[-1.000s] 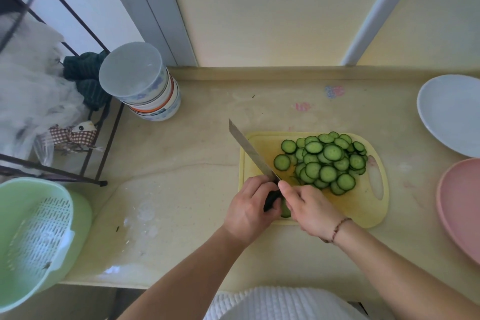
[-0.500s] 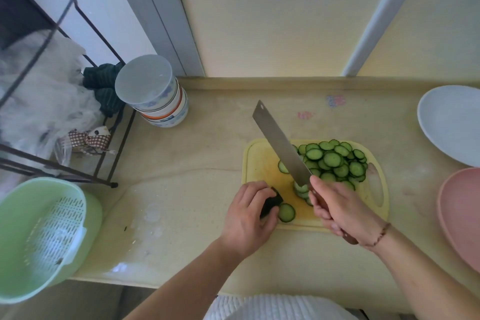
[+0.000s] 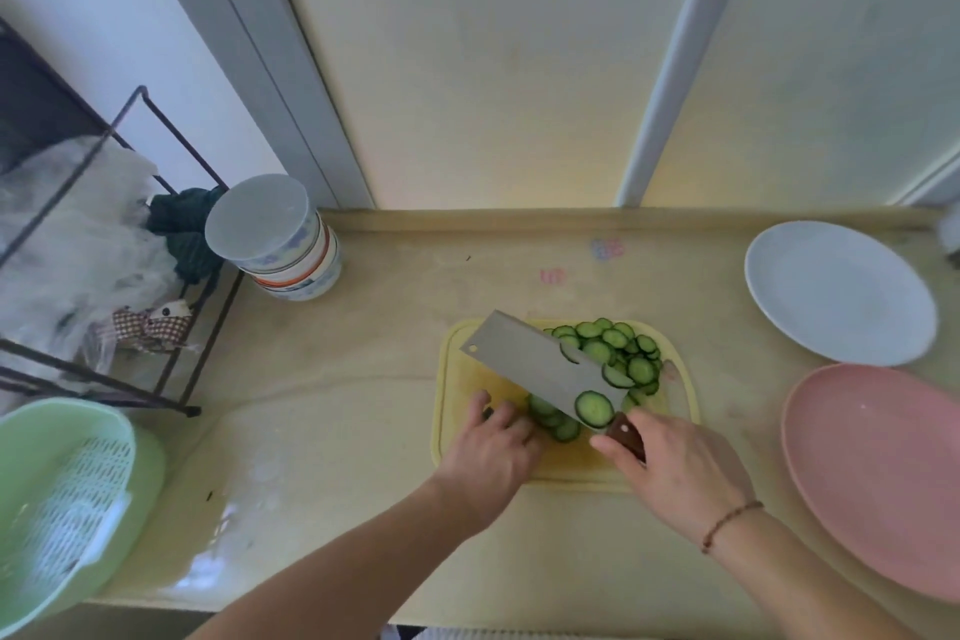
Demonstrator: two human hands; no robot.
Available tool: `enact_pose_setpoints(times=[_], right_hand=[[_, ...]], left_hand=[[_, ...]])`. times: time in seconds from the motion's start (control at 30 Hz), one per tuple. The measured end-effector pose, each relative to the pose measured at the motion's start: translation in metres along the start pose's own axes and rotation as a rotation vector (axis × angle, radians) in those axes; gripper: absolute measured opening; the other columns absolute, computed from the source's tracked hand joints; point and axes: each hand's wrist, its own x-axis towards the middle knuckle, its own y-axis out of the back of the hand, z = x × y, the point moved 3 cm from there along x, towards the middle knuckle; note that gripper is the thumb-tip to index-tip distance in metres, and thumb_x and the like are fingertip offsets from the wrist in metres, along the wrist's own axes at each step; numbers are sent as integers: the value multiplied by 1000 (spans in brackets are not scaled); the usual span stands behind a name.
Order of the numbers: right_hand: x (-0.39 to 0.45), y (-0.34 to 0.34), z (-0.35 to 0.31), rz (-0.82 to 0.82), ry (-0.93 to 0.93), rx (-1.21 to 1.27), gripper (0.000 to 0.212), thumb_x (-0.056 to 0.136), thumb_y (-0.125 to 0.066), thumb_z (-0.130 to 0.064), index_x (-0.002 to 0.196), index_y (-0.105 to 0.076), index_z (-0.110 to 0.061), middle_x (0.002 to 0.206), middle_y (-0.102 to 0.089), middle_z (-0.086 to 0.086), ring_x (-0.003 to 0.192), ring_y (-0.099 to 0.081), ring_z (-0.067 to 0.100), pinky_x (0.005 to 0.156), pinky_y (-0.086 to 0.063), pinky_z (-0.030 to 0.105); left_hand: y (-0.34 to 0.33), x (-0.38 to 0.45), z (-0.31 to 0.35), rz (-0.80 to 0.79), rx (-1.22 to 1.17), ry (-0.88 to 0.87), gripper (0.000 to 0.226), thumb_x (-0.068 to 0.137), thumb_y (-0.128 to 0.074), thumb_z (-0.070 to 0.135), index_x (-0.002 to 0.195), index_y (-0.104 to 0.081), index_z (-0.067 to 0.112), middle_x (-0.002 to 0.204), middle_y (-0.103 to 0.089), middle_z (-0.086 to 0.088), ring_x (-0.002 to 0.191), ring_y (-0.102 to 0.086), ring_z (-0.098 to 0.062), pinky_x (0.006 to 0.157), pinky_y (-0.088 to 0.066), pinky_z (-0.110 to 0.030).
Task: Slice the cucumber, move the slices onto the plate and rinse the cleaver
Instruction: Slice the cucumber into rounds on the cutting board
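The right hand grips the cleaver by its dark handle, blade laid flat with one slice stuck on it. Just left, the left hand presses cucumber slices toward the blade; whether it pinches any, I cannot tell. Beyond lies the main pile on the yellow cutting board. Slicing looks finished; next comes scooping slices onto the blade and carrying them level to the white plate far right.

Cutting board placed centrally on counter; slices heaped on its far right. Two plates set to the right; stacked bowls behind-left.
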Motion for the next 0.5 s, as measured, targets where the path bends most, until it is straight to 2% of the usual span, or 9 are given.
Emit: enact_pose_setpoints(times=[0.1,0.2,0.27,0.3,0.4,0.5], right_hand=[[-1,2,8,8,13,33,56,82,-17,-76,83,-47,-29,67,-53,-9,63,-58,7,58,-51,26],[-6,6,19,13,9,69,53,85,-21,-76,83,-48,-30,67,-54,-8,62,-55,5,54,-45,22],[-10,8,28,29,-2,91,55,83,-19,-77,81,-47,-29,66,-54,-8,61,-55,5,52,-43,21],[-12,10,32,31,-11,100,57,81,-16,-78,79,-46,-29,65,-55,-7,61,-55,5,53,-43,22],[-17,14,45,26,-57,123,59,77,-12,-79,77,-44,-29,64,-54,-7,60,-54,4,51,-42,21],[-20,16,54,19,-79,133,55,81,-17,-77,77,-44,-30,65,-55,-7,61,-55,4,51,-41,21]], left_hand=[[-4,6,-1,-46,-69,-35,39,54,-85,17,84,-63,27,75,-54,5,70,-55,-20,81,-53,-41],[-3,20,-2,-42,-135,-87,36,58,-78,6,84,-66,28,74,-55,6,66,-55,-19,80,-39,-34],[5,36,-10,44,-356,57,25,66,-75,9,85,-71,24,77,-64,4,69,-61,-21,78,-28,-30],[10,44,-17,98,-517,193,19,74,-73,9,89,-73,21,82,-69,3,74,-64,-22,77,-27,-25],[13,64,-37,91,-913,623,16,88,-66,6,100,-73,14,90,-70,7,85,-64,-14,67,-35,-3],[7,72,-46,104,-1004,758,23,90,-60,3,105,-72,16,92,-66,10,91,-61,-10,67,-38,-2]])
